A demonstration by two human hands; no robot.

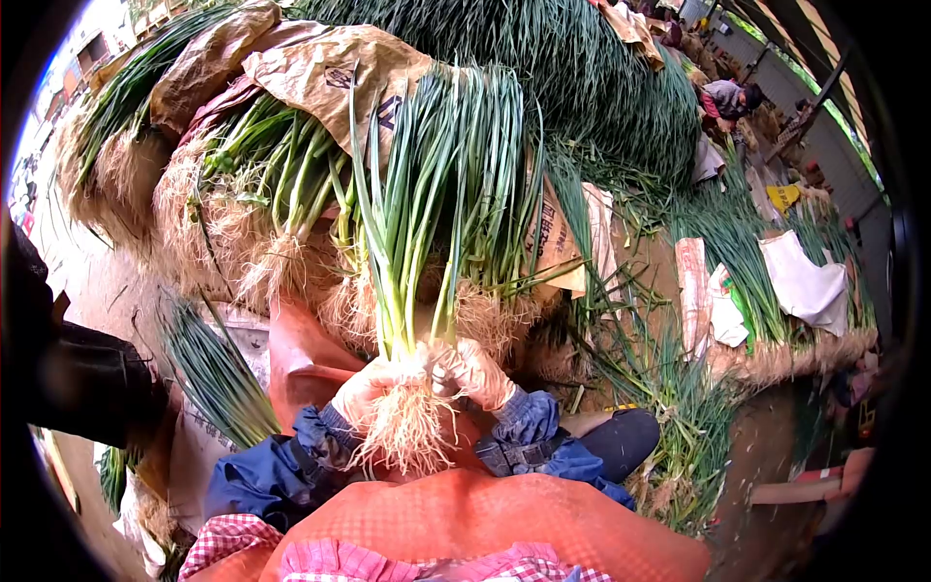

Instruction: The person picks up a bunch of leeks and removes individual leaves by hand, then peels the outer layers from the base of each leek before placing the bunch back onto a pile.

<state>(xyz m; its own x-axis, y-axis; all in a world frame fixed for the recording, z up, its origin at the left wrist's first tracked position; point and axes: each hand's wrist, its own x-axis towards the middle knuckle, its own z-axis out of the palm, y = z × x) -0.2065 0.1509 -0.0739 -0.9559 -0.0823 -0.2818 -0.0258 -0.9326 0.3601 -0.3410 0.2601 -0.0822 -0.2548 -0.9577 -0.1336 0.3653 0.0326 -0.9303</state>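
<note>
Your daylight is strongest at upper left, where the background blows out; the roots (pixel 407 429) before you are bright. Your fisheye view bends toward black edges, with 1 hazy spot at left.

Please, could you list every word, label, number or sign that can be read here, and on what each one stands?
No text is clear enough to quote.
Brown sack, right of the green bunch: dark printed characters, too blurred.
Tan sack, upper left: dark printed marks, partly covered, unreadable.
Pale sheet, lower left: faint print, too small.
</note>
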